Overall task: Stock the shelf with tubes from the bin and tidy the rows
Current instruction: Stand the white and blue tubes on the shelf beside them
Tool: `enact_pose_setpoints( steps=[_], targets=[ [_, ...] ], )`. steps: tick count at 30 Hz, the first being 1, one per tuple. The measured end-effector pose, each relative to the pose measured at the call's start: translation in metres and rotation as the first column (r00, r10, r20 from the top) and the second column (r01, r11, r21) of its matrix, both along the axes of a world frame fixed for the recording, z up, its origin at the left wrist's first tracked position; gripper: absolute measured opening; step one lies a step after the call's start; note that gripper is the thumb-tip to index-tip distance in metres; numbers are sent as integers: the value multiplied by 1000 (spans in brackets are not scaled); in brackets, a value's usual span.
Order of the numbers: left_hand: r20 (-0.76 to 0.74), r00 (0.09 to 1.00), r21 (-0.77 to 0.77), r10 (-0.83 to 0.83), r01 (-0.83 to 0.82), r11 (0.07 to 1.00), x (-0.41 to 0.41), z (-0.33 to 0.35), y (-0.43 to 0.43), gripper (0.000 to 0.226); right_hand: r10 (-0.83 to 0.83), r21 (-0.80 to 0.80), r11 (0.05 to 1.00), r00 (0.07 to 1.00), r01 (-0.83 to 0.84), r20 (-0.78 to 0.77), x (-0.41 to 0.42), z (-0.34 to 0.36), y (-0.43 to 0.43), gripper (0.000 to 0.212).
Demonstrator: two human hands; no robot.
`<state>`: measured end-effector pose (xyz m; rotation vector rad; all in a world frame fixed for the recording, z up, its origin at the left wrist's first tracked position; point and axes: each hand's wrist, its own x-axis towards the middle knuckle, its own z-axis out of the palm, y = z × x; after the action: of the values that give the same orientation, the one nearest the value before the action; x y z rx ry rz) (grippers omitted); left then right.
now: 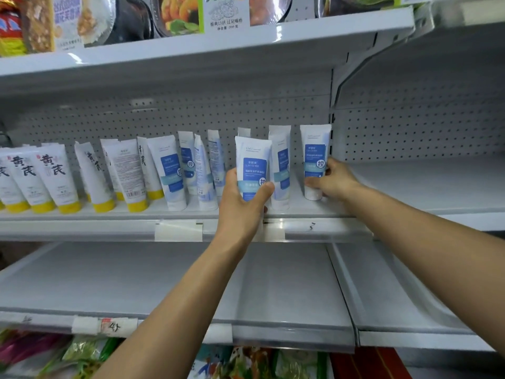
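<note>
Nearest, at 6 o'clock: bright food packets (pixel 82 354) tucked under a grey lower shelf (pixel 164 283). Above that, two bare forearms reaching in from 7 and 4 o'clock toward the middle shelf (pixel 82 217), with a blank paper tag (pixel 177 231) on its front rail. Dead centre, left hand (pixel 243 206) clamped round a blue-label tube (pixel 252 165): thumb across the lower front, fingers wrapped behind, cap end hidden by the palm, so no telling whether set down on the shelf or lifted off it. Just toward 3 o'clock, right hand (pixel 334 179) gripping the end tube (pixel 314 157), thumb low near the white cap, fingers curled round the right side; upright, cap down, last at the right of the row. Between the two, a neighbouring tube (pixel 280 165), also upright. Toward 9 o'clock, a loose row of blue tubes (pixel 169 173), several tilted, then yellow-capped tubes (pixel 54 176) leaning against one another. Behind everything, white pegboard (pixel 191 113). Farthest, at 12 o'clock, a top shelf (pixel 191 42) lined with packaged foods (pixel 177 15).
</note>
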<state>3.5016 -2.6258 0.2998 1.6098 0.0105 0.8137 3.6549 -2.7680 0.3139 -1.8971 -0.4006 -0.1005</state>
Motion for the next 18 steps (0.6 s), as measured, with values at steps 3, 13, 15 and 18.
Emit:
enact_pose_setpoints(
  steps=[3, 13, 15, 18],
  targets=[
    [-8, 1000, -1, 13, -13, 1000, 4, 1, 0, 31, -8, 10, 1000, 1000, 8, -21, 13, 0, 3, 42],
    [8, 1000, 3, 16, -16, 1000, 4, 1, 1, 29, -25, 22, 999, 999, 26, -30, 29, -1, 8, 45],
    [7, 1000, 8, 20, -20, 1000, 4, 1, 0, 29, -38, -14, 999, 998, 38, -39, 27, -2, 9, 40],
    [-12, 1000, 20, 22, -22, 1000, 3, 1, -4, 24, -64, -118, 991, 996, 57, -62, 23, -3, 8, 35]
  ],
)
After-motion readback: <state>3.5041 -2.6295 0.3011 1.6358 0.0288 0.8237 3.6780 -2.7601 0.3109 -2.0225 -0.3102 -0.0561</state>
